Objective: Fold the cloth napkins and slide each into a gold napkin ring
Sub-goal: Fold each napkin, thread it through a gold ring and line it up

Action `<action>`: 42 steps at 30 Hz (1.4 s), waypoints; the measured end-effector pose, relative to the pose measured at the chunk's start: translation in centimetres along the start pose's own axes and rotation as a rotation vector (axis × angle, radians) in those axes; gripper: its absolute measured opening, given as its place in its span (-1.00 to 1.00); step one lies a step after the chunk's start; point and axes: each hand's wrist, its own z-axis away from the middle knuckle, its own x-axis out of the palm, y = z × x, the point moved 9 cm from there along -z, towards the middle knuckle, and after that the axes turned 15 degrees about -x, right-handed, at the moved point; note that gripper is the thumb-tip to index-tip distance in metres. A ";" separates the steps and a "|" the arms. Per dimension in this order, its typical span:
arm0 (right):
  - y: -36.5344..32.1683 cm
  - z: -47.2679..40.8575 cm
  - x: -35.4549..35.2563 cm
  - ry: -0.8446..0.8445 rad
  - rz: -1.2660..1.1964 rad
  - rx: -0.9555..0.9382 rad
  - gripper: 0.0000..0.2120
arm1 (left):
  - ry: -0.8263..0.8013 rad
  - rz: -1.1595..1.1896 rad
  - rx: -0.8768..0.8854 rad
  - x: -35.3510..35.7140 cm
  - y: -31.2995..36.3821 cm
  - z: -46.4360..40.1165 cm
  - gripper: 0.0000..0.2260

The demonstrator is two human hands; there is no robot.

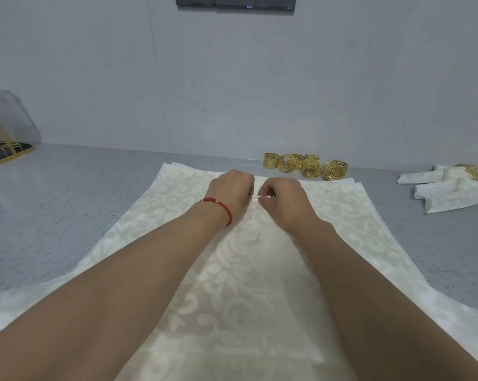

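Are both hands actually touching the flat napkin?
Touching. The head view shows the left hand and right hand pinching a small ridge of the napkin between curled fingers.

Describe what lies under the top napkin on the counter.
More napkins show under the top napkin at its edges, on the grey counter. How many is hidden.

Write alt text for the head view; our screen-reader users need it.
Two bare hands, left hand and right hand, pinch the middle of a cream damask cloth napkin spread on a grey speckled counter. Loose gold filigree napkin rings sit behind; finished ringed napkins lie right.
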 end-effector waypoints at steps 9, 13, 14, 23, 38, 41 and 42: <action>-0.7 -0.3 0.2 -0.300 0.162 -0.084 -0.75 | 0.066 -0.106 0.267 -0.3 1.0 2.4 -0.80; 0.3 0.4 -0.6 -0.164 -0.039 0.016 -0.79 | -0.008 0.405 -0.040 -0.3 -2.4 1.9 -0.80; 0.5 0.6 -0.7 -0.117 -0.076 0.028 -0.80 | -0.009 0.487 -0.100 -0.1 -3.0 1.9 -0.81; 0.1 0.6 -0.4 -0.163 0.022 -0.046 -0.93 | 0.043 0.217 0.029 0.6 -1.8 1.8 -0.89; -1.2 0.3 -0.7 -0.419 0.089 -0.046 -0.83 | -0.077 0.112 0.035 -0.6 -1.5 2.5 -0.77; -0.5 0.4 -0.6 -0.374 0.079 -0.042 -0.91 | -0.065 0.214 -0.013 -0.2 -2.6 2.1 -0.79; -0.2 0.5 -0.4 -0.368 0.088 -0.040 -0.92 | -0.075 0.214 -0.014 0.0 -2.6 2.0 -0.82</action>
